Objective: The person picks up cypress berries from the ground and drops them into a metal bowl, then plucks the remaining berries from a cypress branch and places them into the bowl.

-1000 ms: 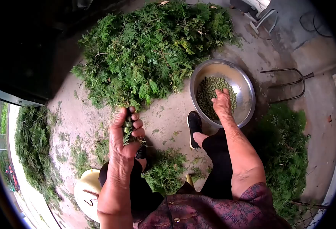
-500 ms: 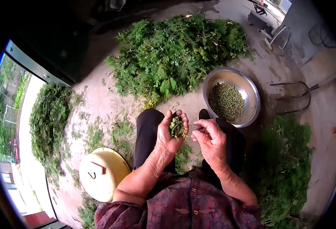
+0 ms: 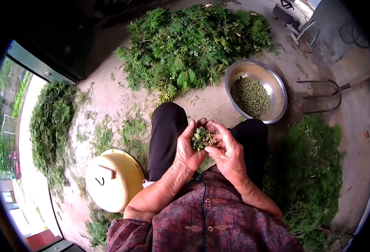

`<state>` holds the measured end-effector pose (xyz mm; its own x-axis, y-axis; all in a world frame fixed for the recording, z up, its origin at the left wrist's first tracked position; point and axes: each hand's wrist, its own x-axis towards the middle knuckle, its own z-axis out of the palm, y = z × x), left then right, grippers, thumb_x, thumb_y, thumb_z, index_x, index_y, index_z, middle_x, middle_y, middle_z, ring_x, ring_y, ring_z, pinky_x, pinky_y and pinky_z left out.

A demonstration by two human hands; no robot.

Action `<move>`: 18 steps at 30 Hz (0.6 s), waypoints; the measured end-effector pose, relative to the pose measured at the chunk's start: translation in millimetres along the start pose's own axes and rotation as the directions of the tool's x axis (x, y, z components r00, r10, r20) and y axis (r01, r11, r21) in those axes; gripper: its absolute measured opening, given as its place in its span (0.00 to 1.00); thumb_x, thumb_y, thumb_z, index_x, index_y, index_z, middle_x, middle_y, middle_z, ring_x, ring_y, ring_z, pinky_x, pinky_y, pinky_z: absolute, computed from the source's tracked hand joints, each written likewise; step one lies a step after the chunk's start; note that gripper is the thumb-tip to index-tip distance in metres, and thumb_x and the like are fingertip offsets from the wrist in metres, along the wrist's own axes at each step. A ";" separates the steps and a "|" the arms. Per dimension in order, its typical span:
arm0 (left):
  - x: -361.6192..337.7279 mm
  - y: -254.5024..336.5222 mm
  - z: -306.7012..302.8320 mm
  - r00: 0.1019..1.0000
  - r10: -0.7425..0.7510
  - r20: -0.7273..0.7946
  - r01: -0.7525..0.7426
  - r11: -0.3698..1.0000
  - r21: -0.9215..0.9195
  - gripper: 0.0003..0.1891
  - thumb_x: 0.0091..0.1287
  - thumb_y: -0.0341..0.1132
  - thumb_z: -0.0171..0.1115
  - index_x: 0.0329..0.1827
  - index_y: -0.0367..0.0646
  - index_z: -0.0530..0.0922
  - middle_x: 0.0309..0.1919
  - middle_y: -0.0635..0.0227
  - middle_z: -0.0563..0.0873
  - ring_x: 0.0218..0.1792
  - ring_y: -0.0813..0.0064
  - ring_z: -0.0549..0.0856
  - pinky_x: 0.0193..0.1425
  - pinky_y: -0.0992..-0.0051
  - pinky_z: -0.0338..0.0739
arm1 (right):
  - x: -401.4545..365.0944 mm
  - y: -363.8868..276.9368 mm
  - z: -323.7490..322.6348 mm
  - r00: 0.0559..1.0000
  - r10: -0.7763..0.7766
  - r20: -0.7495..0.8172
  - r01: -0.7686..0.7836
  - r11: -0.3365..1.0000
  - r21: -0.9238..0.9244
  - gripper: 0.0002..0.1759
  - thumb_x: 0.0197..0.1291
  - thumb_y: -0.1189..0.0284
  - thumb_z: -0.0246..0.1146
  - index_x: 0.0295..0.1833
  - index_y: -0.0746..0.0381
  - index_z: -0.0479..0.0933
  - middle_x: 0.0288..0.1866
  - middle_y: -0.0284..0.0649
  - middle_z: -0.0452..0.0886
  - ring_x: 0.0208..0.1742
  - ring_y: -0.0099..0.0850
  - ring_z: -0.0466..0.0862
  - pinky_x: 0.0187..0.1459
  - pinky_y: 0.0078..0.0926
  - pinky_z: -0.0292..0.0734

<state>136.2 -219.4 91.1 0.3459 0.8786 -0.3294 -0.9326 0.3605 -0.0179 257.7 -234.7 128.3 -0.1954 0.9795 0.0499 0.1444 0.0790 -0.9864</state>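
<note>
My left hand (image 3: 187, 151) is cupped, fingers curled up around a small clump of green seed cones (image 3: 198, 137) with thin yellowish stems. Against its right side, my right hand (image 3: 230, 153) has its thumb and bent fingers closed on the twiggy stems (image 3: 211, 142). Both hands meet above my lap, between my dark-trousered knees. Beyond my right knee stands a steel basin (image 3: 254, 68), partly filled with loose green cones (image 3: 251, 96) like those in my hand.
Ahead lies a large heap of evergreen branches (image 3: 193, 50). Stripped greenery lies in piles at left (image 3: 52, 126) and right (image 3: 306, 180). A yellowish upturned basin (image 3: 109, 180) is by my left leg. A metal fork (image 3: 339, 98) lies at right.
My right hand has moved left onto the clump in my left hand; before, it was slightly apart with fingertips pinched. The view has tilted, so the basin and heap appear higher.
</note>
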 end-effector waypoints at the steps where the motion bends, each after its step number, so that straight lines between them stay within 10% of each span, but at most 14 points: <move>1: -1.1 -1.2 -2.6 1.000 -0.009 -0.009 0.009 1.000 -0.004 0.17 0.68 0.47 0.49 0.43 0.41 0.76 0.42 0.60 0.81 0.44 0.58 0.80 0.51 0.55 0.75 | -0.1 4.5 -0.3 0.998 0.064 0.022 -0.065 0.996 0.059 0.34 0.45 0.83 0.67 0.61 0.64 0.65 0.53 0.47 0.76 0.46 0.34 0.80 0.46 0.25 0.77; 7: -3.8 -12.5 -5.7 0.995 0.049 -0.088 -0.050 0.999 -0.009 0.17 0.68 0.45 0.50 0.46 0.38 0.74 0.45 0.59 0.80 0.48 0.59 0.78 0.55 0.60 0.73 | -1.4 12.7 5.8 0.983 -0.181 0.003 0.176 0.950 -0.256 0.31 0.41 0.75 0.71 0.55 0.62 0.69 0.46 0.46 0.77 0.45 0.41 0.79 0.46 0.33 0.75; 8: -1.6 -12.3 -11.9 0.997 0.075 -0.013 -0.075 0.997 0.005 0.18 0.68 0.45 0.51 0.47 0.37 0.74 0.46 0.58 0.80 0.50 0.59 0.77 0.56 0.60 0.72 | -0.5 17.3 5.8 0.968 -0.252 -0.017 0.233 0.916 -0.326 0.22 0.47 0.76 0.69 0.49 0.66 0.72 0.44 0.41 0.79 0.39 0.25 0.80 0.38 0.22 0.77; 11: -7.4 -8.9 -13.5 0.995 0.070 -0.068 -0.067 0.997 0.048 0.17 0.66 0.44 0.53 0.44 0.37 0.75 0.46 0.57 0.80 0.51 0.58 0.77 0.60 0.61 0.70 | -6.0 16.1 2.8 0.994 0.109 -0.018 -0.109 0.994 0.018 0.17 0.52 0.78 0.65 0.48 0.66 0.72 0.41 0.37 0.79 0.34 0.20 0.79 0.33 0.19 0.76; 13: -10.5 -6.7 -19.1 0.993 0.046 -0.112 -0.043 0.999 0.031 0.18 0.66 0.46 0.53 0.44 0.38 0.76 0.45 0.58 0.81 0.49 0.60 0.78 0.54 0.61 0.73 | -2.5 21.9 2.5 0.995 0.060 -0.079 -0.050 0.991 0.122 0.12 0.56 0.80 0.60 0.47 0.66 0.74 0.37 0.34 0.80 0.27 0.16 0.76 0.27 0.12 0.72; 18: -13.1 -9.2 -28.2 0.986 0.010 -0.164 -0.008 1.000 0.012 0.19 0.67 0.48 0.52 0.45 0.40 0.77 0.44 0.60 0.81 0.46 0.63 0.79 0.50 0.61 0.75 | 2.9 20.8 -9.7 0.998 -0.058 -0.004 0.056 0.975 -0.216 0.13 0.58 0.82 0.57 0.49 0.65 0.75 0.40 0.39 0.80 0.37 0.27 0.80 0.35 0.21 0.76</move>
<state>137.4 -243.0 69.0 0.3148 0.8190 -0.4798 -0.9342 0.3567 -0.0042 269.5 -228.4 109.5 -0.1994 0.9740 0.1075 0.3395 0.1716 -0.9248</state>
